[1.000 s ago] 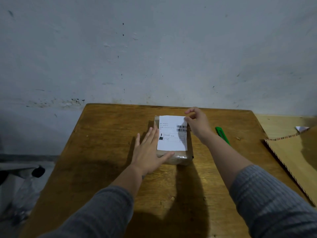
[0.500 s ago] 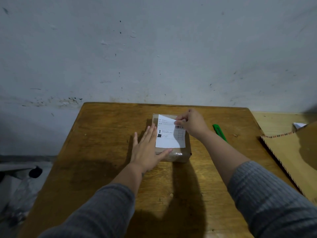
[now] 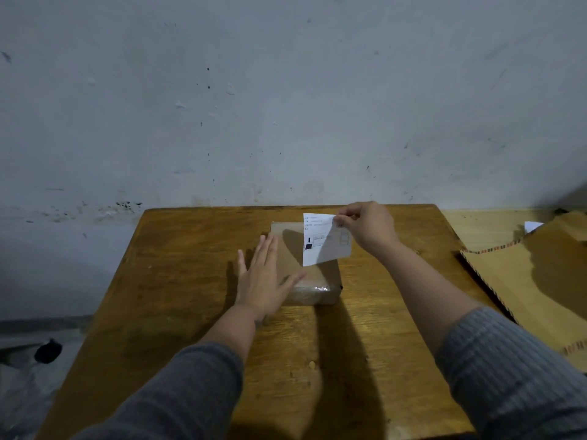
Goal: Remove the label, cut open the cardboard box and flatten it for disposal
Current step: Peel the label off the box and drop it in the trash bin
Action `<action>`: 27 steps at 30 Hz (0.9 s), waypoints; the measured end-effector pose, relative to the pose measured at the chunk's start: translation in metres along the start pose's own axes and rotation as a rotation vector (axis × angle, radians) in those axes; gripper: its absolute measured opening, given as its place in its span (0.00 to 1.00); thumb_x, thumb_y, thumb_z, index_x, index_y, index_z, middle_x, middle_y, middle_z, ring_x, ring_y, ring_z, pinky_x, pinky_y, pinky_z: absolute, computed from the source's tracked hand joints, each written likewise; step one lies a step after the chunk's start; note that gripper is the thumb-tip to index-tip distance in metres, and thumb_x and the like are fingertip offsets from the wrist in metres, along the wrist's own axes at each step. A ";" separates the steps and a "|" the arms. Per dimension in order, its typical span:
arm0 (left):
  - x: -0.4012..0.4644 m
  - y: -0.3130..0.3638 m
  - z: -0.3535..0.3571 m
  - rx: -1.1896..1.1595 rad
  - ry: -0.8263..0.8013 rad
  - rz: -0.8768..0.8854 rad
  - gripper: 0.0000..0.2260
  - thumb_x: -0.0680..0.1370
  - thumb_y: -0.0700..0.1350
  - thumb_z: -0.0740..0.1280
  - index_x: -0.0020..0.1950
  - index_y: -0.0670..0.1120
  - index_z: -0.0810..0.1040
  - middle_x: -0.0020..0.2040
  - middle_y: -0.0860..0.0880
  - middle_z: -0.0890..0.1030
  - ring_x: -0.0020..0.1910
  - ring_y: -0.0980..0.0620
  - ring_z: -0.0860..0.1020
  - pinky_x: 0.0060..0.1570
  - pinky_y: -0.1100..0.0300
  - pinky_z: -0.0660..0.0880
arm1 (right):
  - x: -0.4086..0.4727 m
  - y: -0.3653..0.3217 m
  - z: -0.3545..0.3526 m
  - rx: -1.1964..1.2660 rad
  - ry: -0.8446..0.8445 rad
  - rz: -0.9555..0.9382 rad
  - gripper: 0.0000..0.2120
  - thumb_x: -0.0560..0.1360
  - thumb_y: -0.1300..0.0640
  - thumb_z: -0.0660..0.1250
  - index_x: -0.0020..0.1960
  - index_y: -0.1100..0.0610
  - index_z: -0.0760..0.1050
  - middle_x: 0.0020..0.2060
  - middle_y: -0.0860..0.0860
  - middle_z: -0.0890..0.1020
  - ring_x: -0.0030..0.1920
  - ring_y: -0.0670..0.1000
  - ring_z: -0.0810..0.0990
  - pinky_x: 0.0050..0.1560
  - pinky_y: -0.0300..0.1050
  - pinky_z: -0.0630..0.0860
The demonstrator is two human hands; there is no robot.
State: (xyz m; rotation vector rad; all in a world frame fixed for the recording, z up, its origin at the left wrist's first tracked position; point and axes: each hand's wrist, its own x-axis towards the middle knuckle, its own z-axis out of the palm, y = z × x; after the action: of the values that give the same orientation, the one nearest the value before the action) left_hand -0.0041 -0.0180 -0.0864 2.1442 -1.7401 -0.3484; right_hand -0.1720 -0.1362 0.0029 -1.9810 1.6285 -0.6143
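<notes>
A small brown cardboard box (image 3: 295,249) wrapped in clear tape lies on the wooden table (image 3: 178,281), near its far edge. My left hand (image 3: 263,274) rests flat with fingers spread on the box's left side and top. My right hand (image 3: 368,227) pinches the top right corner of the white printed label (image 3: 324,242) and holds it up above the box. The label hangs free, its lower edge just over the box's right part. The box top shows bare brown where the label was.
A flattened piece of cardboard (image 3: 540,281) with a striped edge lies on a lighter surface to the right, a small white paper (image 3: 532,226) behind it. A grey wall stands right behind the table. A dark object (image 3: 47,350) sits on the floor at left.
My right hand has peeled the label off the box top and lifted it up and to the right. The left hand stays pressed on the box. The green knife is now hidden behind my right arm.
</notes>
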 end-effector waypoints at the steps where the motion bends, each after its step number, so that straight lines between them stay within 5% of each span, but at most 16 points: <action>1: 0.002 0.005 -0.005 -0.055 0.108 0.023 0.36 0.76 0.67 0.52 0.78 0.49 0.49 0.79 0.52 0.49 0.77 0.55 0.45 0.74 0.46 0.38 | -0.004 0.001 -0.003 -0.024 0.015 0.001 0.03 0.73 0.49 0.69 0.40 0.45 0.81 0.46 0.48 0.85 0.53 0.51 0.79 0.61 0.58 0.71; 4: 0.013 0.029 -0.028 -0.157 0.379 0.226 0.21 0.80 0.58 0.56 0.71 0.52 0.68 0.73 0.53 0.67 0.74 0.55 0.61 0.73 0.53 0.51 | -0.020 0.003 -0.010 -0.100 0.061 -0.007 0.06 0.73 0.46 0.69 0.44 0.46 0.82 0.48 0.47 0.84 0.58 0.51 0.75 0.65 0.58 0.65; 8: 0.018 0.063 -0.039 -0.163 0.340 0.424 0.10 0.80 0.53 0.61 0.56 0.54 0.79 0.56 0.58 0.79 0.60 0.56 0.74 0.56 0.63 0.55 | -0.054 0.011 -0.020 -0.089 0.093 -0.030 0.06 0.72 0.46 0.69 0.43 0.46 0.83 0.46 0.48 0.84 0.58 0.51 0.74 0.62 0.52 0.65; 15: -0.015 0.109 -0.009 -0.326 0.094 0.444 0.05 0.78 0.51 0.65 0.47 0.54 0.81 0.47 0.56 0.82 0.50 0.54 0.77 0.54 0.56 0.61 | -0.121 0.054 -0.044 -0.103 0.059 0.011 0.05 0.72 0.53 0.70 0.47 0.50 0.83 0.45 0.50 0.85 0.51 0.52 0.79 0.55 0.56 0.74; 18: -0.033 0.136 0.007 -0.386 -0.015 0.467 0.05 0.78 0.50 0.65 0.46 0.52 0.81 0.47 0.56 0.81 0.49 0.53 0.77 0.56 0.52 0.70 | -0.144 0.075 -0.062 -0.155 0.083 0.000 0.05 0.72 0.53 0.70 0.45 0.53 0.84 0.43 0.52 0.84 0.47 0.52 0.78 0.45 0.46 0.72; 21: -0.051 0.160 0.018 -0.448 -0.076 0.469 0.05 0.77 0.50 0.66 0.45 0.51 0.81 0.45 0.54 0.80 0.48 0.52 0.78 0.53 0.48 0.73 | -0.164 0.092 -0.083 -0.137 0.057 -0.013 0.06 0.73 0.54 0.71 0.43 0.55 0.83 0.37 0.49 0.82 0.34 0.40 0.73 0.31 0.32 0.64; 24: -0.067 0.185 0.028 -0.474 -0.108 0.439 0.04 0.77 0.45 0.67 0.43 0.48 0.81 0.45 0.52 0.81 0.47 0.51 0.78 0.50 0.53 0.74 | -0.183 0.109 -0.098 -0.167 0.042 -0.087 0.05 0.73 0.55 0.70 0.41 0.56 0.81 0.35 0.46 0.78 0.35 0.42 0.71 0.33 0.31 0.64; 27: -0.089 0.214 0.038 -0.528 -0.149 0.309 0.04 0.77 0.43 0.68 0.43 0.46 0.81 0.43 0.51 0.81 0.45 0.52 0.76 0.47 0.57 0.72 | -0.201 0.135 -0.108 -0.160 0.071 -0.162 0.04 0.72 0.59 0.70 0.39 0.57 0.78 0.35 0.47 0.77 0.40 0.48 0.73 0.36 0.40 0.65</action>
State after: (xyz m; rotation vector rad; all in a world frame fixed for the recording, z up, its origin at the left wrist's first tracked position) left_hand -0.2291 0.0260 -0.0338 1.4889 -1.7729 -0.7946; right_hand -0.3788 0.0298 -0.0050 -2.2471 1.6140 -0.6378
